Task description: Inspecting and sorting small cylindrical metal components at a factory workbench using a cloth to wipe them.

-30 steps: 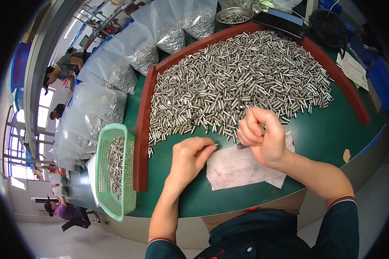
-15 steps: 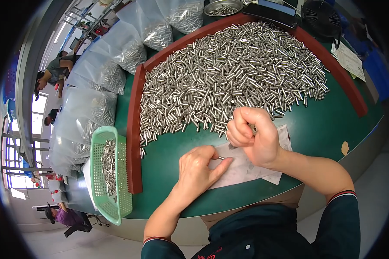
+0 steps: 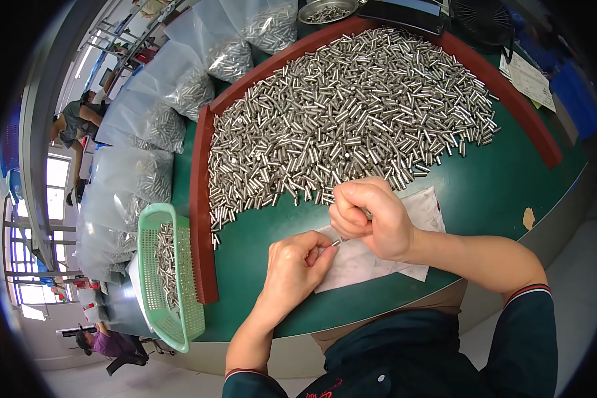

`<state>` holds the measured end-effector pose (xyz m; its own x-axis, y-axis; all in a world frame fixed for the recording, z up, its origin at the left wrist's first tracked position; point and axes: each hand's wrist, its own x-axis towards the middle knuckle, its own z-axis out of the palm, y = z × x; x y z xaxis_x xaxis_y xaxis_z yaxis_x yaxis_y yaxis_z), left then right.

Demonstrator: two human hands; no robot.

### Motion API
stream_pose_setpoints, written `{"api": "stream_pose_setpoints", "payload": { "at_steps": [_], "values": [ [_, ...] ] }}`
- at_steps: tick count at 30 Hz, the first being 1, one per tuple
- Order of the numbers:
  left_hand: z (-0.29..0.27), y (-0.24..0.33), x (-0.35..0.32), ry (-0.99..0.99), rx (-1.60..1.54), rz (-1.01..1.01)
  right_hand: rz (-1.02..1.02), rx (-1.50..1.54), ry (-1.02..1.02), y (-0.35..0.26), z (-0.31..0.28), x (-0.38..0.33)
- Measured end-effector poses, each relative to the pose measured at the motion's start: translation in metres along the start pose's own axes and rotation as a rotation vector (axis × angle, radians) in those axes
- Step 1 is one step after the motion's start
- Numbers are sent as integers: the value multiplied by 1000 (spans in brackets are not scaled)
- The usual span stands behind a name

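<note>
Over a pale cloth, my left hand pinches a small metal pin between thumb and fingertips, its end sticking out to the right. Just right of it, my right hand is curled closed like a fist above the cloth. Whatever those fingers may hold is hidden. Beyond both hands spreads a large heap of shiny metal pins on the green table.
A dark red raised border curves around the heap. To its left stands a green basket with more pins. Clear bags of pins line the outer side. A metal bowl and a black fan are at the back.
My right hand has come a little left and down, closer to my left hand. The left thumb and fingertips have drawn together around the pin. The whole view has shifted slightly.
</note>
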<state>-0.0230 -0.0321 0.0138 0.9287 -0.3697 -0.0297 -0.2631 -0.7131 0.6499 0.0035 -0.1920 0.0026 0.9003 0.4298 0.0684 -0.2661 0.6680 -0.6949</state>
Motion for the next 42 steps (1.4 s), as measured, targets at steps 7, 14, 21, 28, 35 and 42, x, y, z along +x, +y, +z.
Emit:
{"api": "stream_pose_setpoints", "payload": {
  "at_steps": [7, 14, 21, 28, 35, 42],
  "values": [
    [0, 0, 2, 16, 27, 46, 16, 1, 12, 2, 0, -1],
    [0, 1, 3, 2, 12, 46, 12, -12, 17, 3, 0, -1],
    [-1, 2, 2, 3, 23, 44, 5, -16, 11, 4, 1, -1],
    [1, 1, 3, -4, -5, 21, -88, -182, -11, 10, 5, -4],
    [-1, 3, 5, -26, -47, 42, -155, -294, -27, 14, 12, -7],
    [-3, 9, 5, -27, -42, 19, -181, -279, -10, 14, 14, -6]
  ]
}}
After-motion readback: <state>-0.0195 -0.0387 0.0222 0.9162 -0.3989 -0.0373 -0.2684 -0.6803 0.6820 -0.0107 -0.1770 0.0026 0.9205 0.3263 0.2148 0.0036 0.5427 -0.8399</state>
